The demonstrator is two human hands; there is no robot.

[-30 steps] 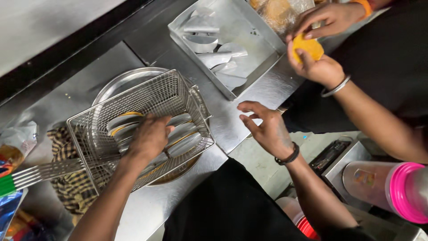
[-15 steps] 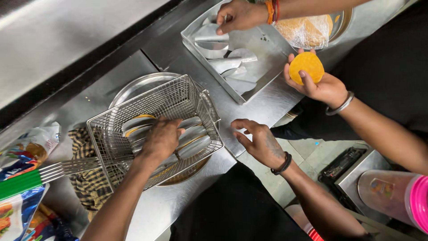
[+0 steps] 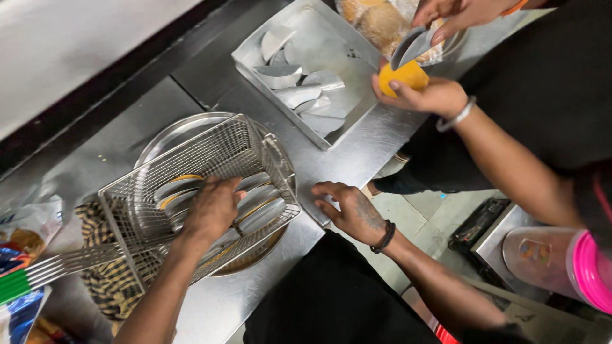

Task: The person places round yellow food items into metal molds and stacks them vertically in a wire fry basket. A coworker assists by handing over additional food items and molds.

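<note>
Resting in wire fry basket (image 3: 210, 185) (steel mesh), left hand (image 3: 210, 210), curved metal moulds (image 3: 258, 207)

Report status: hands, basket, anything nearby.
Left hand inside wire fry basket, on metal moulds. Right hand open on counter edge. Co-worker's hands beside tray.

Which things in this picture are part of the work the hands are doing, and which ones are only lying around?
In use:
- left hand inside the wire basket
- curved metal moulds in the basket
- round tray under it
- right hand on the counter edge

Lying about:
- checked cloth
- food packets
- pink-lidded bottle

A co-worker's hands fill a mould over the square tray.
</note>
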